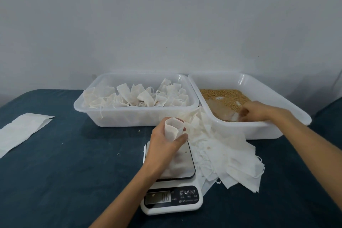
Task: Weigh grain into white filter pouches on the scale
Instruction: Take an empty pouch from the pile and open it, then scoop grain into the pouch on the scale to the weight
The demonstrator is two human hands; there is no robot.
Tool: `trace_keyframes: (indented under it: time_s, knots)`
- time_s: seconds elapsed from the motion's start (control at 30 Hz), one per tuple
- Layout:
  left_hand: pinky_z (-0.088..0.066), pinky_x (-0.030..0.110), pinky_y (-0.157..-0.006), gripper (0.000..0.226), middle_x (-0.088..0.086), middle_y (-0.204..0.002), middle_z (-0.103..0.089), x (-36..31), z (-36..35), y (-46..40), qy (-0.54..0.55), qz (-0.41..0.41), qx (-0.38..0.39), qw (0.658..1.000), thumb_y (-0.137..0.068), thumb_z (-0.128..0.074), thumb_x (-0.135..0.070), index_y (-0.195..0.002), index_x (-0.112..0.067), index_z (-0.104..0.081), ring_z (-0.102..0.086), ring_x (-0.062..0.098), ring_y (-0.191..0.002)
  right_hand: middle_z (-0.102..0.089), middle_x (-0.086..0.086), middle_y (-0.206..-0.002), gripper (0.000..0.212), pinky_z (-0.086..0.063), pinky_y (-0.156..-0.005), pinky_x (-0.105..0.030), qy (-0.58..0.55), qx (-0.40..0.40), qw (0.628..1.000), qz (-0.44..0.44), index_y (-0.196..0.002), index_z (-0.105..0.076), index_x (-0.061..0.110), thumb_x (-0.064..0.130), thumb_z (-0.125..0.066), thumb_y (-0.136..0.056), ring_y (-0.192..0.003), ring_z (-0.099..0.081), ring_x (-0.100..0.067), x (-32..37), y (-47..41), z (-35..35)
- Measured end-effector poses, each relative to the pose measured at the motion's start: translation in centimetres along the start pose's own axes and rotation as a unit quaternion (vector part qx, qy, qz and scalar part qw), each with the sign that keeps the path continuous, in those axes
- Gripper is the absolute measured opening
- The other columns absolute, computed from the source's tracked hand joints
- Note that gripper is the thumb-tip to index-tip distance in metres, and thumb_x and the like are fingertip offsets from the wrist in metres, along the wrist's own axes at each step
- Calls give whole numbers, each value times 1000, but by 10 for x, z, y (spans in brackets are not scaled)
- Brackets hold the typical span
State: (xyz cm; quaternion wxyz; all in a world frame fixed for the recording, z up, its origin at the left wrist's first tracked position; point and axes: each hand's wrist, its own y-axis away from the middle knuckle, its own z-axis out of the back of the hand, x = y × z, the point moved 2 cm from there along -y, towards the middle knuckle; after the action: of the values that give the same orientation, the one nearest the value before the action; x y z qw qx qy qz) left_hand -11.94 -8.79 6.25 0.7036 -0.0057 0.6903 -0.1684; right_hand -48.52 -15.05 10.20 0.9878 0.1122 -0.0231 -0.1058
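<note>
Left hand (163, 141) at frame centre grips an open pouch (173, 128) above the scale (172, 187). Right hand (259, 111), centre-right, reaches into grain (224, 96) in the right tub (259, 129); fingers blurred, can't tell grip.

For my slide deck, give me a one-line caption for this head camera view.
Left hand holds an open pouch over the scale while the right hand scoops grain.

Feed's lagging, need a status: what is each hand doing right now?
Left hand: grips an open white pouch above the scale.
Right hand: down in the grain tray; its grip cannot be told.
</note>
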Motion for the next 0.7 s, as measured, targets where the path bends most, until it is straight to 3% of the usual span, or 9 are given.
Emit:
trace_keyframes:
  time_s: [0.13, 0.27, 0.37, 0.5, 0.7]
  knots:
    - [-59, 39, -84, 25, -3, -99, -76, 1, 1, -1, 0, 3, -7, 1000, -75, -77, -28, -97, -36, -69, -71, 23, -95, -73, -16, -101, 27, -54, -81, -39, -53, -74, 995, -37, -103, -70, 0, 26, -68, -95, -88, -69, -28, -16, -11, 4]
    - [-59, 33, -78, 25, -5, -98, -75, 3, 3, -1, -9, 3, -10, 1000, -75, -77, -30, -97, -38, -68, -71, 19, -92, -68, -12, -96, 17, -55, -76, -39, -24, -136, 989, -59, -101, -64, 6, 22, -65, -97, -80, -65, -25, -15, -26, 15]
    - [-57, 23, -72, 26, -6, -98, -75, 5, 4, -2, -3, 8, -12, 1000, -75, -78, -31, -99, -36, -69, -71, 16, -90, -62, -14, -101, 4, -49, -71, -36, 40, -178, 981, -72, -96, -59, 4, 3, -57, -93, -84, -58, -28, -4, -38, 23]
    - [-55, 20, -68, 25, -6, -98, -75, 8, 4, -3, 1, 6, -12, 1000, -77, -78, -30, -100, -34, -69, -71, 14, -89, -51, -14, -102, 16, -39, -69, -33, 97, -184, 976, -69, -94, -54, 7, -8, -50, -91, -81, -50, -28, 17, -53, 27]
    - [-56, 22, -69, 26, -5, -98, -75, 11, 5, -6, 0, 10, -14, 1000, -78, -78, -30, -102, -31, -69, -71, 15, -89, -59, -16, -110, 19, -43, -72, -30, 146, -143, 978, -31, -110, -63, 2, -3, -55, -93, -98, -63, -31, 41, -76, 29]
